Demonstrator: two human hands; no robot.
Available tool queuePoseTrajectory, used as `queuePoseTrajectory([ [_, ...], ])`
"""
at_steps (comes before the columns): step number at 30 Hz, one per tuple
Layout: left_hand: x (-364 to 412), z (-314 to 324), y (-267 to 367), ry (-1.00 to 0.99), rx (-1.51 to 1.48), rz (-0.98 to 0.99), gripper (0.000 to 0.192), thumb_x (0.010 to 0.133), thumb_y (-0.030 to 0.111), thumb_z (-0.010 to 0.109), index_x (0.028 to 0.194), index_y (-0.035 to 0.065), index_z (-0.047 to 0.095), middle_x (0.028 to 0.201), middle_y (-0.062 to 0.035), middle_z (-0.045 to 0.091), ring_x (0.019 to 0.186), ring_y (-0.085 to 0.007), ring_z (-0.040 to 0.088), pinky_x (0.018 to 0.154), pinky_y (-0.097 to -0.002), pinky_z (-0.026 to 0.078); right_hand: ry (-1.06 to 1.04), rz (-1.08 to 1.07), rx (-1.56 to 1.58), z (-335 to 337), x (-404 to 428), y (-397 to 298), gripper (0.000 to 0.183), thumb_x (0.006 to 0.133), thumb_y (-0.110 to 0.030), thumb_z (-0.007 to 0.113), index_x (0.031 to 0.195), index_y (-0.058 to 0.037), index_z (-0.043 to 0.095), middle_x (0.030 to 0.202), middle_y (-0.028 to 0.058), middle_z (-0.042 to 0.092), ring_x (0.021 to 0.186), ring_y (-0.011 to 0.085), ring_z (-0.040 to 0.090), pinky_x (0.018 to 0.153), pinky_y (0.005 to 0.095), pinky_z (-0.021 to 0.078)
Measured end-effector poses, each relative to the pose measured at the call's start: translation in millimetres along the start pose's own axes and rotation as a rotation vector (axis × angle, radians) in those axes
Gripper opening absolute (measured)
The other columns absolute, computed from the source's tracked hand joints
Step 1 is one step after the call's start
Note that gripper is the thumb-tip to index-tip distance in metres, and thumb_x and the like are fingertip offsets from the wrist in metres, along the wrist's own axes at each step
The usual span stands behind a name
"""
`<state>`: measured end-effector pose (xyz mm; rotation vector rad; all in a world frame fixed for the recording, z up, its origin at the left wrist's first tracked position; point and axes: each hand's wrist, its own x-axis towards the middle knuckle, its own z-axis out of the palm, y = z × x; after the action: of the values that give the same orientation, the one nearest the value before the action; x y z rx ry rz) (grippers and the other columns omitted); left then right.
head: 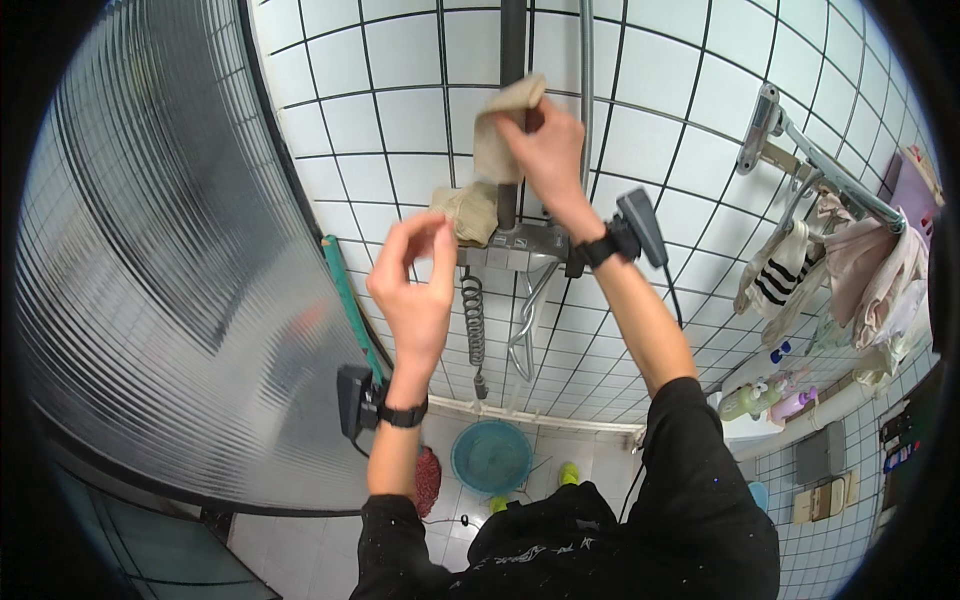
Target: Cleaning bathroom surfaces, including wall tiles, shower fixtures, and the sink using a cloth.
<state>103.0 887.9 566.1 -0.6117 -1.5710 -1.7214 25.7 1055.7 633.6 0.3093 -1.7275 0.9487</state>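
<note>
My right hand (551,154) pinches a beige cloth (491,146), which it holds folded up in front of the dark shower riser pipe (513,45). My left hand (412,281) is lower and to the left, its thumb and fingers curled into a ring. Its fingertips overlap a second beige cloth (469,214) in the view; whether they touch it I cannot tell. That second cloth lies crumpled on the left end of the grey shower mixer unit (517,251). Black devices are strapped to both wrists.
A ribbed glass partition (172,262) stands close on the left, with a green pole (345,300) beside it. Below are a coiled hose (473,319) and a teal basin (491,457) on the floor. Cloths hang from a metal rack (840,180) at right, above several bottles (739,403).
</note>
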Motion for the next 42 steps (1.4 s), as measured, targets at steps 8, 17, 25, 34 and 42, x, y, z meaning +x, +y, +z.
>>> queuePoseTrajectory([
  [8, -108.5, -26.5, -56.0, -0.062, 0.156, -0.249, 0.036, 0.084, 0.007, 0.066, 0.06, 0.0025, 0.039, 0.054, 0.0031, 0.036, 0.055, -0.0047, 0.03, 0.048, -0.0251, 0.025, -0.108, 0.042, -0.05, -7.3, -29.1, 10.9, 0.025, 0.072, -0.016, 0.07, 0.089, 0.0016, 0.067, 0.073, 0.0128, 0.068, 0.067, 0.0205, 0.068, 0.063, 0.0295, 0.0518],
  [17, -465.1, -200.3, -136.9, -0.217, 0.531, -0.975, 0.036, 0.081, 0.016, 0.066, 0.052, 0.0063, 0.048, 0.048, 0.0008, 0.046, 0.044, -0.0077, 0.043, 0.042, -0.0291, 0.036, -0.061, -0.041, 0.043, -48.6, -64.0, 5.8, 0.018, 0.07, -0.006, 0.068, 0.087, 0.0, 0.066, 0.08, 0.0141, 0.066, 0.071, 0.0285, 0.066, 0.063, 0.0327, 0.0506],
  [25, -632.0, -291.4, -107.3, -0.069, 0.512, -2.009, 0.021, 0.081, 0.017, 0.059, 0.078, -0.0033, 0.058, 0.065, -0.0165, 0.062, 0.051, -0.0275, 0.061, 0.045, -0.0375, 0.049, -0.079, -0.275, -0.144, -118.8, -88.5, 14.4, 0.025, 0.063, -0.001, 0.067, 0.088, -0.0015, 0.062, 0.087, 0.0108, 0.06, 0.077, 0.0275, 0.059, 0.064, 0.036, 0.0491],
  [34, -581.1, -337.6, -185.7, -0.201, 0.21, -1.902, 0.029, 0.085, 0.029, 0.056, 0.093, 0.0011, 0.054, 0.08, -0.0129, 0.062, 0.066, -0.026, 0.065, 0.054, -0.0364, 0.052, -0.355, -0.293, -0.26, -65.6, -130.6, -11.0, 0.031, 0.068, 0.001, 0.062, 0.098, -0.0053, 0.063, 0.092, 0.0074, 0.058, 0.086, 0.0246, 0.054, 0.074, 0.0333, 0.0481],
  [42, -433.9, -342.0, -224.7, -0.629, 0.163, -1.804, 0.027, 0.084, 0.031, 0.059, 0.096, 0.0067, 0.058, 0.08, -0.01, 0.064, 0.063, -0.0246, 0.064, 0.054, -0.0359, 0.052, -0.322, -0.232, -0.578, -60.1, -155.6, -19.9, 0.032, 0.067, 0.0, 0.062, 0.099, -0.0012, 0.06, 0.098, 0.01, 0.054, 0.094, 0.028, 0.051, 0.081, 0.0386, 0.0455],
])
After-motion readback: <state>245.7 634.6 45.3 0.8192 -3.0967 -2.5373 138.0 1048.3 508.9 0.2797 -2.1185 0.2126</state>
